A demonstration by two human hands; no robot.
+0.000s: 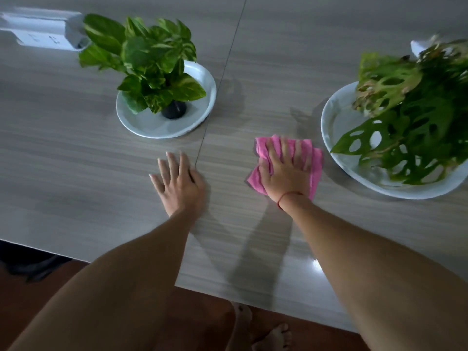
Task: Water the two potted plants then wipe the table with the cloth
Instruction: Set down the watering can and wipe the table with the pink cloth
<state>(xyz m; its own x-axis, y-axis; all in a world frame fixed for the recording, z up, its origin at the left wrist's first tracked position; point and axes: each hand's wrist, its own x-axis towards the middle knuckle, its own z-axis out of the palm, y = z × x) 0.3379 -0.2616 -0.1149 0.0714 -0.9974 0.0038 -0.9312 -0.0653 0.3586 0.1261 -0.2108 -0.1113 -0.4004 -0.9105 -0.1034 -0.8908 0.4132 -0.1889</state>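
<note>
A pink cloth (315, 163) lies crumpled on the grey wood-grain table (76, 153), and my right hand (286, 173) presses flat on top of it. My left hand (178, 182) rests palm down on the bare table to the left, fingers spread, holding nothing. A leafy green plant (149, 59) in a small black pot (174, 109) stands on a white plate (200, 107) at the back left. A plant with holed leaves (410, 115) sits in a larger white dish (336, 127) at the right; its pot is hidden by foliage.
A white box-shaped object (43, 29) lies at the far left back. A seam (222, 79) runs across the table between the plates. The table's near edge (228, 296) sits over a reddish floor, where bare feet (272, 335) show.
</note>
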